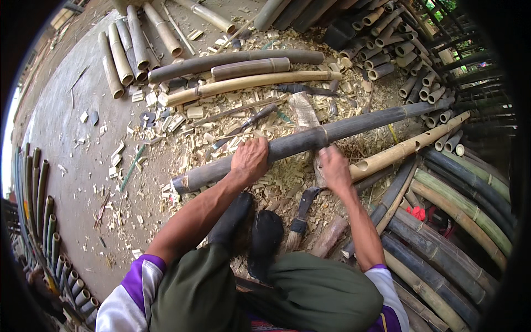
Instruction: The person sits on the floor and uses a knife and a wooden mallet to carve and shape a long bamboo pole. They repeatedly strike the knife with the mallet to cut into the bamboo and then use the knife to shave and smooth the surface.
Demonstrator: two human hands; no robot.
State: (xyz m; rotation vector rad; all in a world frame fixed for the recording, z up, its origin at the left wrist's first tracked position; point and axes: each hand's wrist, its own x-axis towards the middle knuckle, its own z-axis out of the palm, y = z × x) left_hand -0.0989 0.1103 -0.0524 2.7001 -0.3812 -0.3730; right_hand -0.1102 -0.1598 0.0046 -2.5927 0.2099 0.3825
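Note:
A long dark bamboo pole (298,142) lies slantwise in front of me, its near end low at the left and its far end up at the right. My left hand (250,160) is wrapped over it from above, near the left end. Just below the pole's middle is my right hand (333,169), closed and slightly blurred; its fingertips are hidden, and I cannot make out what it holds. A flat wooden block (304,110) passes beneath the pole. By my right forearm lies a pale bamboo pole with holes cut in it (390,153). A dark-handled blade (301,213) rests below my right hand.
Wood chips (166,141) cover the floor. A knife (249,119) and cut bamboo lengths (246,86) lie ahead. Stacked bamboo tubes (381,50) stand at far right, with more poles (442,265) beside my right arm. Bamboo tubes (52,243) line the left edge.

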